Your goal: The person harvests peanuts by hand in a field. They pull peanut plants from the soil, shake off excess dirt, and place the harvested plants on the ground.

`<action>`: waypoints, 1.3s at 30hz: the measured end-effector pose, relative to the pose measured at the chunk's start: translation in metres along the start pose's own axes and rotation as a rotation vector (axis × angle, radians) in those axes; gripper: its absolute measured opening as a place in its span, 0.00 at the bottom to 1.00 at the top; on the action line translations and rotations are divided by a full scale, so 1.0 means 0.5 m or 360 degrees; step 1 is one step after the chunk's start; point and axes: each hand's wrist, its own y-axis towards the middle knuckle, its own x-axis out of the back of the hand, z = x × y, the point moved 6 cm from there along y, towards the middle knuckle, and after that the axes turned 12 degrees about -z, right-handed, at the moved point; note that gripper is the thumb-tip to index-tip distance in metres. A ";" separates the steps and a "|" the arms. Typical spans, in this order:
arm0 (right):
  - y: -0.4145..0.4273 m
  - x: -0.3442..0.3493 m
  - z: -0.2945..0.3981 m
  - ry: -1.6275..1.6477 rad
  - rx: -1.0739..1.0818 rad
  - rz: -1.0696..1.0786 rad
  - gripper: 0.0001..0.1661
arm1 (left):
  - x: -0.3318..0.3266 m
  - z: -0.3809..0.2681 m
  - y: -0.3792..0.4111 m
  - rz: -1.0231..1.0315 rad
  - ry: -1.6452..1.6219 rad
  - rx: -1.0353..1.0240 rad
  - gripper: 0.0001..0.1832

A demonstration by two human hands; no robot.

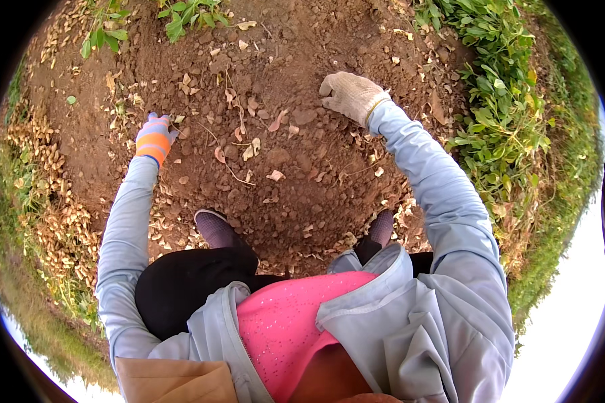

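Note:
My left hand, in a grey and orange work glove, is low over the brown soil at the left, beside dry leaf bits. Whether its fingers hold anything cannot be told. My right hand, in a beige knitted glove, is at the soil right of centre with its fingers curled down; the fingertips are partly hidden. Between the hands lie clods, dry leaves and thin dry stems.
Peanut pods lie heaped along the left. Green leafy plants line the right side, and smaller green sprigs lie at the top. My shoes stand on the soil below the hands.

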 end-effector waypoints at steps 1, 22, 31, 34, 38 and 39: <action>-0.003 -0.004 -0.003 0.0180 -0.0037 0.0008 0.14 | 0.000 0.014 0.005 -0.0076 -0.0179 0.0092 0.20; -0.059 0.013 0.111 0.0754 0.0190 -0.0080 0.14 | 0.163 -0.298 -0.109 0.0662 -0.2313 -0.0047 0.17; -0.061 0.000 0.272 0.0557 0.0445 -0.0060 0.16 | 0.188 -0.296 -0.158 0.0971 -0.2289 0.0008 0.21; -0.060 0.005 0.291 0.0745 0.0393 -0.0127 0.18 | 0.141 -0.226 -0.163 0.1090 -0.2140 0.0191 0.23; -0.036 0.048 0.269 0.0786 0.0163 -0.0022 0.16 | 0.128 0.008 -0.075 0.0546 -0.2301 0.0811 0.25; -0.027 0.054 0.252 0.0649 0.0274 -0.0186 0.14 | 0.124 0.105 -0.026 0.0228 -0.2630 0.1021 0.27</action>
